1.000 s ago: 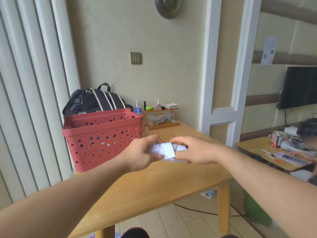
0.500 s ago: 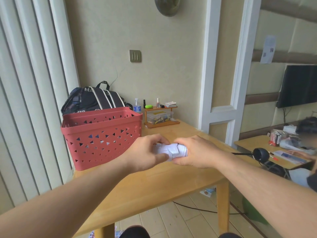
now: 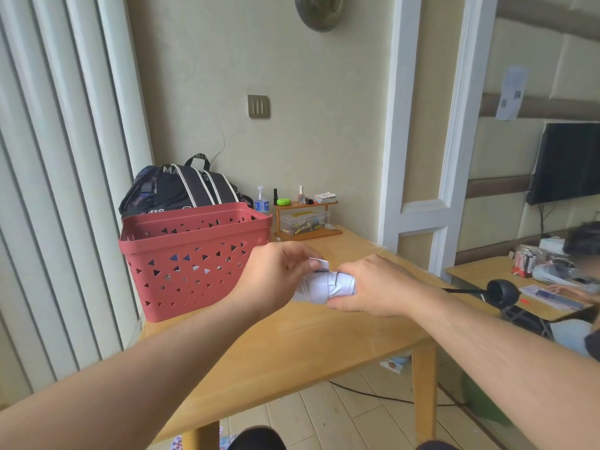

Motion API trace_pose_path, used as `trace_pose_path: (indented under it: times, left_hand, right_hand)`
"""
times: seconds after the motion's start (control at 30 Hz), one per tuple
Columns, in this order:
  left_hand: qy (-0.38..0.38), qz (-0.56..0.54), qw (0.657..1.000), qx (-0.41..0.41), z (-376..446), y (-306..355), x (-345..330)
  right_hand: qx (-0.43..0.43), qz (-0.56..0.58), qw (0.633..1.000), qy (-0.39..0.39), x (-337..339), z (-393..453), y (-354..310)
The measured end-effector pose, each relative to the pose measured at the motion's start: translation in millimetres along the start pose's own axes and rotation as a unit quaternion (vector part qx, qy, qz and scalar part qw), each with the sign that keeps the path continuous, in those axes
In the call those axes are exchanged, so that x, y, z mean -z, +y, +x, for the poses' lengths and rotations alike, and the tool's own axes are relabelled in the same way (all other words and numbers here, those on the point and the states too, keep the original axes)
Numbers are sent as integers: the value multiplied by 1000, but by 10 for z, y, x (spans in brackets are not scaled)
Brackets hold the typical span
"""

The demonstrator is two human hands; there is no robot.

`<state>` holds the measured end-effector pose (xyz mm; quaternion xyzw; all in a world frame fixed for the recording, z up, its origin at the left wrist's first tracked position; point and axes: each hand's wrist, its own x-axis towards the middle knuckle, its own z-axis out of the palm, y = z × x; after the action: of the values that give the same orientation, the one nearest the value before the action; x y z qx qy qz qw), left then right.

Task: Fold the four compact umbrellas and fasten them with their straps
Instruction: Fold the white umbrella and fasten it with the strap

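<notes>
Red basket beside, perhaps touching, hands.

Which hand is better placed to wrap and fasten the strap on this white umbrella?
Left. The left hand already pinches the strap tab, while the right hand grips the rolled umbrella steady.

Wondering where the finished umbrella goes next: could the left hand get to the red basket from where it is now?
Probably yes. The red basket stands open-topped on the table just left of the left hand, nothing between them. But that hand pinches the strap of the white umbrella, so it is busy.
</notes>
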<state>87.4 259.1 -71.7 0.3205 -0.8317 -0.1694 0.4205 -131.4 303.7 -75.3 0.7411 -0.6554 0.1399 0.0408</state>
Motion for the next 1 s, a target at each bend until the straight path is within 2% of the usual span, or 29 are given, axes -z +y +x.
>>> trace_pose_path:
  times: [0.2,0.33,0.5,0.63,0.73,0.83,1.0]
  left_hand:
    - [38,34,999,12,34,-17,4]
    - [-9,18,999,32,27,-19,95]
    - [-59,-29,994,89,16,-37,179]
    - [-101,-127,969,188,22,-86,215]
    - [-138,-204,935,254,3,-139,279]
    - [-162,-234,919,273,-23,-144,326]
    - [-180,-222,918,276,-44,-110,372]
  right_hand:
    - [2,72,997,-28,-4,-26,-90]
    - [28,153,986,-66,7,-58,-114]
    - [51,154,982,-92,-14,-65,-176]
    - [69,113,987,-87,-88,-45,-214]
    - [77,143,981,-104,-131,-55,-213]
    - [73,194,971,-122,-171,-71,-209]
    - [76,211,965,-135,-188,-101,-266]
